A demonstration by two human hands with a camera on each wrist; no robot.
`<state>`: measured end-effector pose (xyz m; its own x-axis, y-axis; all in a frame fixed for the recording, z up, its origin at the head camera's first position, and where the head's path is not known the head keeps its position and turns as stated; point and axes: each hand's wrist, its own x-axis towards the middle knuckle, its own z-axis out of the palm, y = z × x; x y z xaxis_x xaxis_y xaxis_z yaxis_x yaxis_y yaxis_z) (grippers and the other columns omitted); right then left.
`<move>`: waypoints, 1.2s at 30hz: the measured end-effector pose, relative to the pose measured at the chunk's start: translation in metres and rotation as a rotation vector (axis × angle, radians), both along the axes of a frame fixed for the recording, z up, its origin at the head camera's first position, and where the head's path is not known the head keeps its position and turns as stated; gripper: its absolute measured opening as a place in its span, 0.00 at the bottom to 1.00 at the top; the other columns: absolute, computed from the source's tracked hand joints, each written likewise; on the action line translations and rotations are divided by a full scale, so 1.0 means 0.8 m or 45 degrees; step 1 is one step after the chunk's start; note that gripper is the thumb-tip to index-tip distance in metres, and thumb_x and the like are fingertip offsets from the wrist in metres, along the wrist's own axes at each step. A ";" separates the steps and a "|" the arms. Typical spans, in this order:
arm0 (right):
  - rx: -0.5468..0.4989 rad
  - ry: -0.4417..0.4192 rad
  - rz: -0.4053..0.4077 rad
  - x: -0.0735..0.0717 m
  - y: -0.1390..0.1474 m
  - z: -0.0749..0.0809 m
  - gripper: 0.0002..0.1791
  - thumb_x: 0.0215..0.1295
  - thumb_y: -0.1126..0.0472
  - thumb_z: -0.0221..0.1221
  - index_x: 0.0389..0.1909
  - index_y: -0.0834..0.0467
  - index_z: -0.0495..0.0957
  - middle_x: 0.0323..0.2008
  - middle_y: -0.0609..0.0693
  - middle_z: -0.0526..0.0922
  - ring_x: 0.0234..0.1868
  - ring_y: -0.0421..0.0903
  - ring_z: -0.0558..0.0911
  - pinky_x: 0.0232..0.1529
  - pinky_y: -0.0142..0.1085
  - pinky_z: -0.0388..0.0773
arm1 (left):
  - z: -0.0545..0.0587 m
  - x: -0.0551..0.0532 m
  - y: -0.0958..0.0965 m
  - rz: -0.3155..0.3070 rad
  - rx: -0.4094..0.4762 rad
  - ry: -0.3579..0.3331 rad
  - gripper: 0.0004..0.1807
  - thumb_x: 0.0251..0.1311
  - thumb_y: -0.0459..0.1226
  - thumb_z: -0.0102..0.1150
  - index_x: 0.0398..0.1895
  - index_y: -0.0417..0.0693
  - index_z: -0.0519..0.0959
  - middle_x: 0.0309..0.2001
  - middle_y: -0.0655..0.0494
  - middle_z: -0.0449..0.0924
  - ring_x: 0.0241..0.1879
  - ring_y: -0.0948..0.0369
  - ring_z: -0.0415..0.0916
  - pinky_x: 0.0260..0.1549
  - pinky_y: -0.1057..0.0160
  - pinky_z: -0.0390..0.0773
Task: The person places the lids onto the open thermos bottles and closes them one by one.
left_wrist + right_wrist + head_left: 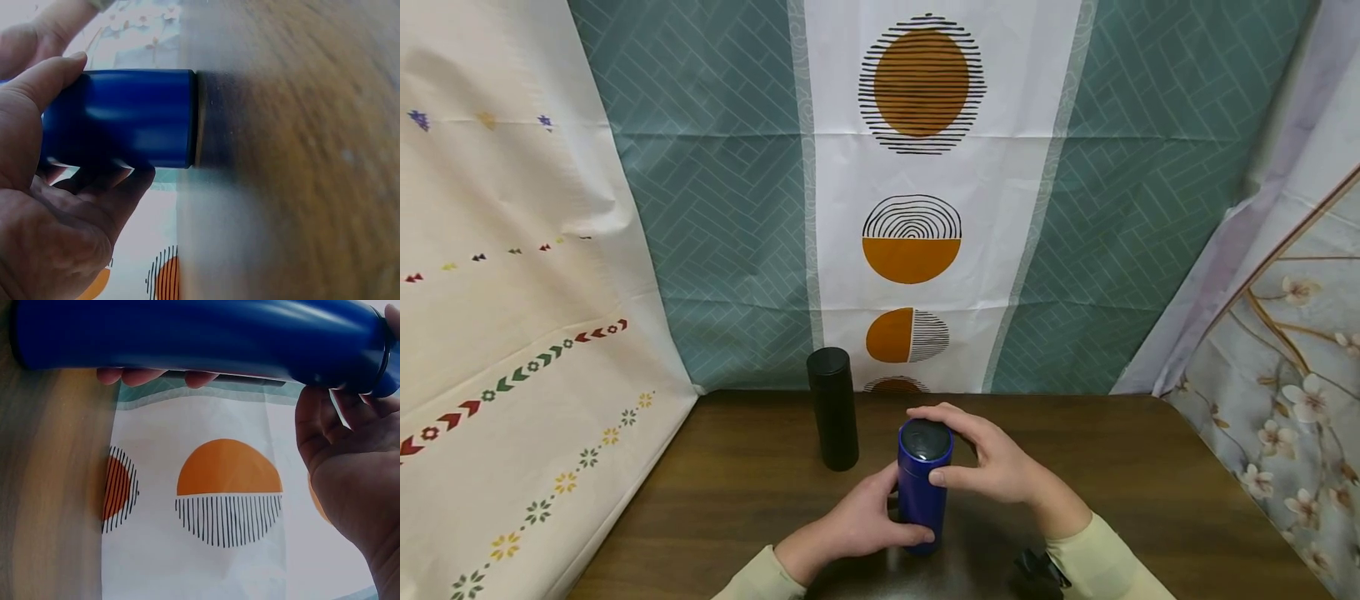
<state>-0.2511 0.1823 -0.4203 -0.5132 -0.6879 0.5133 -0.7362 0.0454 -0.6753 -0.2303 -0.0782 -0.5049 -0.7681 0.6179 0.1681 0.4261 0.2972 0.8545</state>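
Observation:
A blue thermos point(919, 500) with a dark-topped lid point(925, 440) stands upright, its base at the tabletop. My left hand point(867, 518) grips the lower body, thumb across the near side; the left wrist view shows its fingers on the blue wall point(137, 119). Up at the lid, my right hand point(1000, 462) holds the rim between thumb and fingers. In the right wrist view, the fingers of the right hand point(350, 462) curl beneath the seam near the top of the thermos point(187, 337). Whether the lid is loose cannot be told.
A black thermos point(835, 417) stands upright behind and left of the blue one. The brown wooden table point(700, 500) meets a patterned cloth point(737, 250) at its back edge. Other cloths hang at the left and right. A small black device point(1037, 573) sits by the right wrist.

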 end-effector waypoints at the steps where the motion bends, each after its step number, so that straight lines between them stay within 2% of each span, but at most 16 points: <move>1: 0.001 -0.004 -0.007 0.000 0.000 0.000 0.40 0.72 0.67 0.71 0.83 0.51 0.70 0.69 0.53 0.82 0.67 0.56 0.82 0.73 0.48 0.76 | 0.000 0.000 0.000 0.000 0.001 0.002 0.45 0.64 0.51 0.82 0.81 0.65 0.69 0.68 0.64 0.82 0.65 0.63 0.81 0.67 0.53 0.79; 5: -0.005 0.005 -0.024 0.000 -0.001 0.001 0.41 0.70 0.67 0.74 0.82 0.50 0.72 0.67 0.55 0.83 0.65 0.57 0.83 0.71 0.50 0.78 | 0.000 0.000 0.000 -0.001 0.010 0.007 0.45 0.64 0.51 0.82 0.81 0.66 0.69 0.68 0.64 0.82 0.65 0.63 0.81 0.67 0.53 0.79; 12: -0.020 0.125 -0.102 -0.002 -0.002 -0.001 0.41 0.64 0.63 0.80 0.78 0.52 0.76 0.64 0.51 0.86 0.62 0.53 0.85 0.67 0.48 0.81 | -0.001 -0.001 -0.001 -0.011 0.015 -0.002 0.44 0.64 0.50 0.82 0.81 0.68 0.68 0.69 0.64 0.81 0.65 0.63 0.82 0.67 0.54 0.79; 16: -0.041 0.156 -0.155 -0.002 -0.001 -0.001 0.42 0.59 0.60 0.84 0.74 0.52 0.80 0.61 0.50 0.87 0.58 0.51 0.86 0.64 0.46 0.82 | -0.001 -0.001 0.000 -0.017 0.023 -0.009 0.44 0.65 0.49 0.82 0.81 0.67 0.69 0.70 0.64 0.81 0.65 0.63 0.82 0.67 0.54 0.80; 24: -0.022 0.128 -0.271 0.006 -0.004 0.005 0.41 0.54 0.56 0.87 0.69 0.49 0.82 0.58 0.45 0.88 0.51 0.46 0.84 0.54 0.42 0.82 | 0.000 0.000 0.002 -0.002 0.017 -0.008 0.44 0.64 0.49 0.82 0.80 0.68 0.69 0.70 0.65 0.81 0.66 0.63 0.81 0.68 0.53 0.79; 33: -0.008 0.131 -0.310 0.009 -0.007 0.003 0.40 0.53 0.55 0.88 0.66 0.51 0.80 0.55 0.45 0.88 0.50 0.46 0.83 0.54 0.41 0.81 | 0.000 0.001 0.002 0.007 0.016 0.018 0.43 0.63 0.49 0.83 0.79 0.68 0.71 0.68 0.65 0.82 0.65 0.63 0.82 0.67 0.54 0.79; 36: 0.008 0.100 -0.287 0.009 -0.007 0.003 0.41 0.56 0.56 0.87 0.68 0.51 0.78 0.57 0.45 0.87 0.53 0.47 0.84 0.59 0.43 0.81 | 0.001 0.001 0.002 0.003 0.016 0.014 0.43 0.63 0.49 0.83 0.79 0.68 0.70 0.68 0.65 0.82 0.65 0.63 0.82 0.68 0.54 0.79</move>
<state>-0.2440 0.1765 -0.4180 -0.6130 -0.5636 0.5537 -0.7571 0.2186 -0.6156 -0.2292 -0.0766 -0.5044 -0.7676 0.6139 0.1840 0.4345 0.2875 0.8535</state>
